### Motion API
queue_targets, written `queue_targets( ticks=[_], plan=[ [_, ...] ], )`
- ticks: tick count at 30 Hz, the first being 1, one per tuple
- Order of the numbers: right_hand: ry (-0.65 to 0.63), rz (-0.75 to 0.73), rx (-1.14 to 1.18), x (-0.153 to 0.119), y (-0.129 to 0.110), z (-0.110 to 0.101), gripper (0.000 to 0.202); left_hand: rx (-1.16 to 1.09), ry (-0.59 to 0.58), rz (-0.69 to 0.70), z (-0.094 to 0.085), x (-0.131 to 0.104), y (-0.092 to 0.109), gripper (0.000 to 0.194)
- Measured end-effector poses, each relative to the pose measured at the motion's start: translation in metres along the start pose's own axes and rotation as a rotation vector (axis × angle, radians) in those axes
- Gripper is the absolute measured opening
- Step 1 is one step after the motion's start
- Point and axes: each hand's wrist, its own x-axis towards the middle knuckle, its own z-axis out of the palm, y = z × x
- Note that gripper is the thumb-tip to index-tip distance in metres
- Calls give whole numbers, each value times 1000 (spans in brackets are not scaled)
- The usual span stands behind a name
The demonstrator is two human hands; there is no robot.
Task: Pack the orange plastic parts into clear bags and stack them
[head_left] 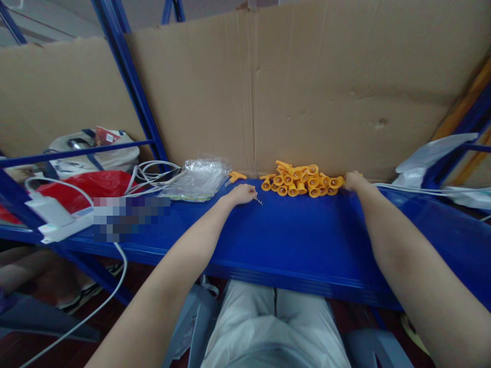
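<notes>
My left hand (244,194) is closed around a corkscrew (260,202); its metal spiral pokes out past the fingers, and the handle is hidden in the hand. Just behind it lies an orange T-handled corkscrew (237,176) with its spiral toward the left. To the right is a stacked pile of orange bell-shaped corkscrew bodies (293,188), open ends facing me, with metal showing inside. At the pile's right end my right hand (353,181) has its fingers closed on an orange bell-shaped corkscrew body (337,182). The fingertips are partly hidden.
The blue table (284,240) backs onto a cardboard wall (307,92). Clear plastic bags (203,179) and white cables (153,168) lie left, beside a power strip (69,225) and a red bag (88,186). White plastic (422,161) stands right. Another person's legs (34,276) show lower left.
</notes>
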Motion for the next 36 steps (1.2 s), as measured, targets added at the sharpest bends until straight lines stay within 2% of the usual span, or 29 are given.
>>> queue_targets(
  ticks=[3, 5, 9, 13, 22, 28, 30, 33, 36],
  plan=[
    [-125, 129, -74, -12, -7, -3, 47, -21, 1, 1, 0, -1, 0, 34],
    [-111, 142, -49, -20, -9, -4, 50, -27, 4, -3, 0, -1, 0, 33],
    [-30, 132, 45, -33, -9, -1, 43, -36, 2, -11, 0, 1, -1, 32],
    [8, 196, 106, -46, -8, 1, 40, -57, -12, 9, 1, 3, -4, 36],
    [12, 219, 194, -58, 0, -9, 30, -46, 4, -14, 5, 6, -6, 37],
    [-18, 216, 250, -68, 11, -12, 15, -5, 0, -41, 3, 4, -3, 40],
    [-11, 212, 269, -72, 12, -12, 20, -18, -2, -46, 3, 3, -2, 40],
    [18, 198, 314, -73, 10, -12, 40, -34, 7, -39, 3, 3, -2, 39],
    [62, 86, 313, -68, 4, -9, 53, -36, 13, -33, 3, 3, -2, 38]
  ],
)
